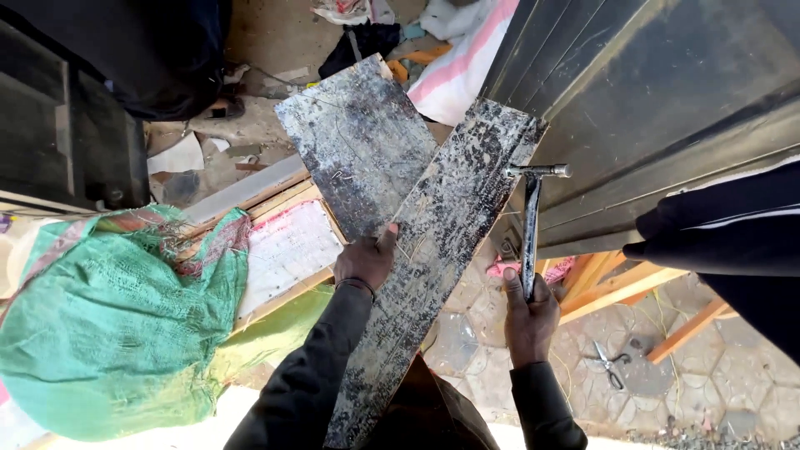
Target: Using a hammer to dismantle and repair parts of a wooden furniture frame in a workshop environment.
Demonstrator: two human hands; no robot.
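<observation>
Seen from the head camera, a person in dark sleeves works over a long, scorched and paint-flecked metal strip point(433, 267) that runs from the lower centre of the frame up toward the upper right, its far end leaning against a dark metal door point(658, 100). The left hand point(367, 260) is clamped on the strip's left edge about halfway up, fingers curled round the edge and thumb lying on the face. The right hand point(529, 317) is closed in a fist about the lower handle of a steel hammer point(531, 225), which stands nearly upright just beside the strip's right edge, its head level with the strip's upper part and close to the door (whether the head touches the door cannot be told).

A second blackened metal sheet point(354, 137) lies behind the strip, crossing under it and tilting up to the left. To the left sits a green woven sack point(117, 325), with a pale framed panel point(287, 250) between it and the sheets. At the right edge another person's dark sleeve point(725, 225) reaches in, well apart from the hammer. On the paved floor point(717, 383) below it lie a pair of scissors point(610, 364) and orange wooden slats point(625, 287).
</observation>
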